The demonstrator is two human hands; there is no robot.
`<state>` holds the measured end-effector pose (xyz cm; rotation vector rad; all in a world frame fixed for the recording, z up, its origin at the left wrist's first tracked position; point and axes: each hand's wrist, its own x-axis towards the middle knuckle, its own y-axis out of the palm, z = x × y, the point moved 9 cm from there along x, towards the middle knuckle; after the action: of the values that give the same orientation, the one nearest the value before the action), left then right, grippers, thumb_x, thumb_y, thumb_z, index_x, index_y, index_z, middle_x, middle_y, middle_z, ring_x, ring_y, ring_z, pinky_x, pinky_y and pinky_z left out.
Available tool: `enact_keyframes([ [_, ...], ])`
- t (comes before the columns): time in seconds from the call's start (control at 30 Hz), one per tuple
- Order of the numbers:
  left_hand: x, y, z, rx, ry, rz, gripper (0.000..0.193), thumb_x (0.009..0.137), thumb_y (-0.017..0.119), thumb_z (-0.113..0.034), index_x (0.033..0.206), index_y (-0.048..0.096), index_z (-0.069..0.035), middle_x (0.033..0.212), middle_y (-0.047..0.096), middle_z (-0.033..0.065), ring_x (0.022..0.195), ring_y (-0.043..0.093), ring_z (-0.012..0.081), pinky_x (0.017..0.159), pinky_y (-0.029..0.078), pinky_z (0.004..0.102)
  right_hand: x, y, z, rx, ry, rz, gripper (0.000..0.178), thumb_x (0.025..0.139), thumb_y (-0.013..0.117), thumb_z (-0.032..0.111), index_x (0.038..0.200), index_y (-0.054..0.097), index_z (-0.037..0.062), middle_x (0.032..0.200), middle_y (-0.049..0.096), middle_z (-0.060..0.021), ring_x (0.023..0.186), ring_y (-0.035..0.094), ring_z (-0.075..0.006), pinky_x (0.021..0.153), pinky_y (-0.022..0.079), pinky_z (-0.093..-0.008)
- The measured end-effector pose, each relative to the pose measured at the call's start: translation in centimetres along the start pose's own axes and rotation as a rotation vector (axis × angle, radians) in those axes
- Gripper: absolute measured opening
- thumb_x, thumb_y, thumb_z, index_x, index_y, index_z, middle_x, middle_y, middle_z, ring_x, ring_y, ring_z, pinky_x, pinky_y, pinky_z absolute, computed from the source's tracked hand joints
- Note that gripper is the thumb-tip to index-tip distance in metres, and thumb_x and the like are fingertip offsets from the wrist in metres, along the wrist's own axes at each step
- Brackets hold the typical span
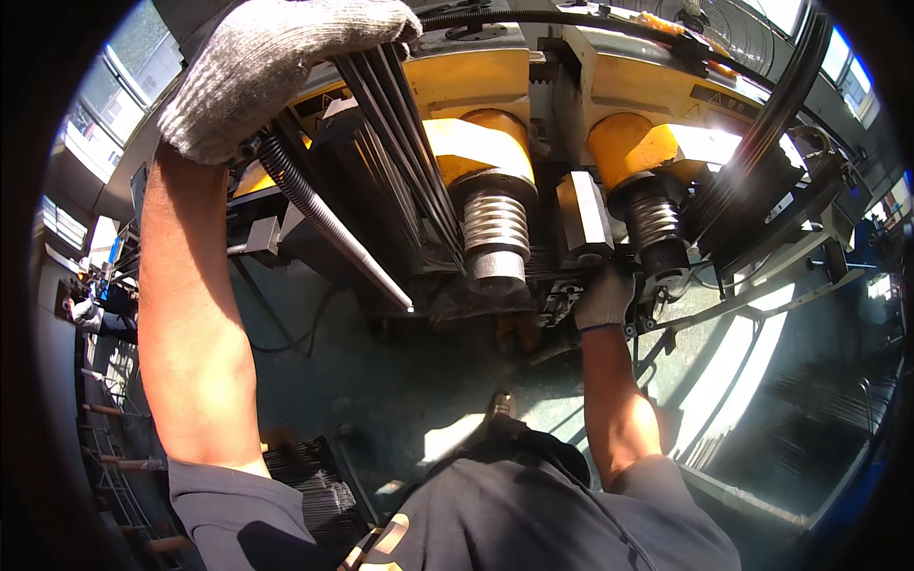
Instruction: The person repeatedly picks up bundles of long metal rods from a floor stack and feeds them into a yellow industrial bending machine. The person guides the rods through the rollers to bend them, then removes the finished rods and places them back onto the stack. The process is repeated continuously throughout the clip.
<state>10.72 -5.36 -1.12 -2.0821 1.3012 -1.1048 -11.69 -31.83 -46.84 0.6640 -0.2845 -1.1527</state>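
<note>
My left hand [276, 71], in a grey knit glove, is raised at the upper left with its fingers curled over the top of several long dark metal rods [405, 133]. The rods slant down toward a ribbed metal spindle [495, 228] on a yellow machine [466, 81]. My right hand [606, 300], also gloved, reaches in low at the machine's front. It is beneath a pale rectangular block [584, 214] and beside a second ribbed spindle [657, 224]. Its fingers are in shadow and hidden, so what it touches does not show.
A flexible metal conduit [324, 214] hangs below my left hand. More dark rods [771, 124] lean at the machine's right. A metal frame [762, 305] juts out at the right. By my left side lies a stack of dark rods [314, 481]. At the far left a gloved hand [86, 314] of another person shows.
</note>
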Motion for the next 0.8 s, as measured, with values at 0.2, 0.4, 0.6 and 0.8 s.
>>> enact_keyframes([
  [0.2, -11.5, -0.5, -5.8, -0.185, 0.032, -0.231, 0.023, 0.101, 0.072, -0.004, 0.124, 0.073, -0.003, 0.108, 0.077, 0.0061, 0.1, 0.076, 0.0148, 0.09, 0.062, 0.0305, -9.9, -0.3, 5.3, -0.112, -0.13, 0.085, 0.035, 0.11, 0.062, 0.025, 0.125, 0.076, -0.0033, 0.118, 0.078, -0.0121, 0.109, 0.075, -0.0247, 0.098, 0.061, -0.0402],
  [0.4, -31.2, 0.1, -11.5, -0.533, -0.054, -0.771, 0.024, 0.098, 0.073, 0.005, 0.121, 0.071, -0.003, 0.101, 0.076, 0.004, 0.094, 0.075, 0.0128, 0.085, 0.063, 0.0291, -17.8, -1.1, 1.9, -0.322, -0.108, 0.286, 0.053, 0.119, 0.054, 0.035, 0.145, 0.06, -0.0116, 0.138, 0.072, -0.0228, 0.124, 0.073, -0.0318, 0.106, 0.062, -0.0443],
  [0.6, -57.0, 2.2, -18.3, -0.43, -0.105, -1.28, 0.038, 0.096, 0.072, 0.009, 0.132, 0.065, -0.001, 0.107, 0.078, 0.0134, 0.103, 0.078, 0.0243, 0.096, 0.066, 0.0418, -27.7, 10.1, -2.5, -0.485, -0.133, 0.659, 0.049, 0.118, 0.057, 0.034, 0.14, 0.063, -0.0097, 0.13, 0.074, -0.0205, 0.117, 0.073, -0.0292, 0.101, 0.061, -0.0419],
  [0.8, -75.2, 11.9, -32.0, -0.22, -0.32, -1.799, 0.037, 0.095, 0.071, 0.01, 0.128, 0.066, -0.004, 0.11, 0.077, 0.0106, 0.105, 0.077, 0.0222, 0.097, 0.064, 0.0391, -46.4, 18.5, -7.2, -0.469, -0.037, 1.069, 0.045, 0.116, 0.06, 0.033, 0.136, 0.066, -0.0077, 0.121, 0.075, -0.0182, 0.109, 0.074, -0.0265, 0.096, 0.061, -0.0396],
])
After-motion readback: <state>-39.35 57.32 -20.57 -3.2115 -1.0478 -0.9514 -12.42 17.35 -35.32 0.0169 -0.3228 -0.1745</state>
